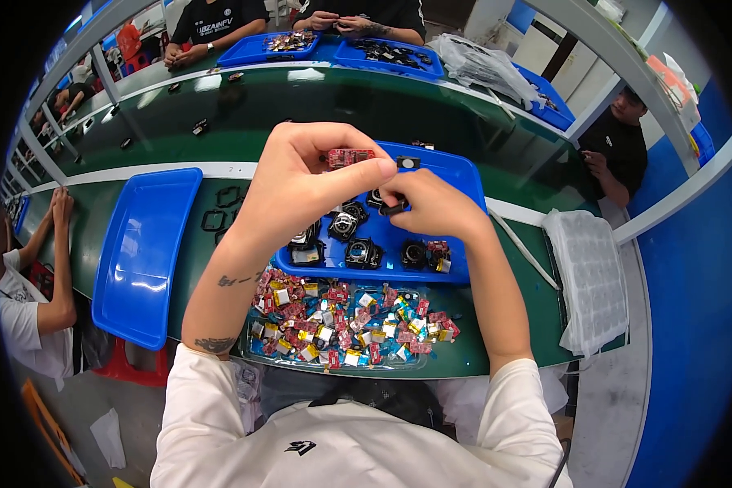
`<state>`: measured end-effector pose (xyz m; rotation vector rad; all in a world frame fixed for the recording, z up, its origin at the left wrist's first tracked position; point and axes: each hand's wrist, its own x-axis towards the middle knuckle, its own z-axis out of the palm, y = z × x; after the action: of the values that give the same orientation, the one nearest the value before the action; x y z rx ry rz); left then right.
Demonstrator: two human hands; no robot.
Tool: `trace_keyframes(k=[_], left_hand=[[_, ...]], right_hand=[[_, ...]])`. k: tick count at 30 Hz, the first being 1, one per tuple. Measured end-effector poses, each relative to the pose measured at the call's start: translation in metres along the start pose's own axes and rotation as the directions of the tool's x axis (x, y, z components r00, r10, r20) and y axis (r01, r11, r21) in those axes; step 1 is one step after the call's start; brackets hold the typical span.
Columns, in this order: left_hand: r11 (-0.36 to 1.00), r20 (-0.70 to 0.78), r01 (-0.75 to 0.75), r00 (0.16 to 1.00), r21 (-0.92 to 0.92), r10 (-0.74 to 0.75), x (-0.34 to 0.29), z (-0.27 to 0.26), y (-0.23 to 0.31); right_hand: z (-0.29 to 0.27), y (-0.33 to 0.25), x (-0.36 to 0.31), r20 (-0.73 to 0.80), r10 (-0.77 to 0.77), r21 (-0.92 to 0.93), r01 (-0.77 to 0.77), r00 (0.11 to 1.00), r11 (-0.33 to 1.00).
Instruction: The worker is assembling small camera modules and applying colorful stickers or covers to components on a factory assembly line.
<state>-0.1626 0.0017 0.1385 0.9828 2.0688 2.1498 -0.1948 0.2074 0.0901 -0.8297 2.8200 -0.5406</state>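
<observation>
In the head view, my left hand pinches a red circuit board over the far left corner of the blue tray, perhaps edgewise so its face shows; my right hand is clamped on a black part; loose boards line the near edge, likely for reach

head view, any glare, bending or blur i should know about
Head view: white glare on the glossy dark green work surface and the shallow blue plastic tray at left; head view: grey metal beam bowed near the black rim; head view: small red circuit board fairly sharp.
</observation>
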Motion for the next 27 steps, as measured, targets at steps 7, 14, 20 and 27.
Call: trace_keyframes(k=[7,14,20,27], left_hand=[[0.998,-0.073,0.054,0.996,0.033,-0.052,0.004,-0.002,-0.005],[1.000,-0.130,0.015,0.991,0.015,-0.013,0.008,0.000,-0.013],[0.964,-0.173,-0.095,0.975,0.249,0.141,0.009,-0.001,-0.024],[0.918,-0.153,-0.036,0.983,0.396,0.105,0.012,-0.003,-0.023]], right_hand=[[-0.026,-0.023,-0.018,-0.193,0.057,0.871,0.145,0.979,0.469],[-0.018,-0.030,-0.016,-0.424,0.143,0.858,0.347,0.894,0.378],[-0.015,-0.038,-0.016,-0.421,0.182,0.859,0.327,0.888,0.394],[-0.013,-0.040,-0.018,-0.414,0.158,0.825,0.296,0.897,0.481]])
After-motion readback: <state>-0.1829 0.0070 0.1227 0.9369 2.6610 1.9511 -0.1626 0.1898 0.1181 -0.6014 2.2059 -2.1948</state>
